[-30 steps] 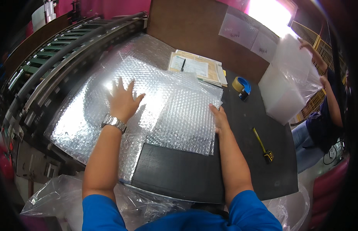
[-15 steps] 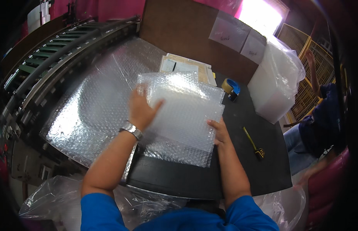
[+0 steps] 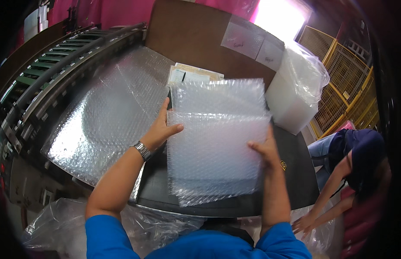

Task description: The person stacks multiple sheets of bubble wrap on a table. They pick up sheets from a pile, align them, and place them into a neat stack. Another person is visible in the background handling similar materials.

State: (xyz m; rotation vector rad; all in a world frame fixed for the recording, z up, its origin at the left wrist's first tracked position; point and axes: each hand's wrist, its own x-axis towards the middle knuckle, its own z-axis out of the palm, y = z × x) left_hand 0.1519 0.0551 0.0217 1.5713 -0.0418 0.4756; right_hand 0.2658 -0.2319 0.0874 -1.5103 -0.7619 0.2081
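Note:
A stack of clear bubble wrap pouches is held up above the black tabletop between my two hands. Its pieces are unevenly aligned, with one reaching higher at the back. My left hand grips the left edge, thumb over the front and index finger pointing up along the side. On the right edge, my right hand has its thumb on the front face, the other fingers mostly hidden behind. A large bubble wrap sheet lies on the table to the left of the stack.
Papers with a pen lie behind the stack. A tape measure shows beside my right wrist. White wrapped block stands at the back right. A roller conveyor runs along the left. Another person bends down at the right.
The stack has been raised and shifted right, with its pieces fanned more. My left hand moved from its top face to its left edge. The other person has bent down, arms lowered.

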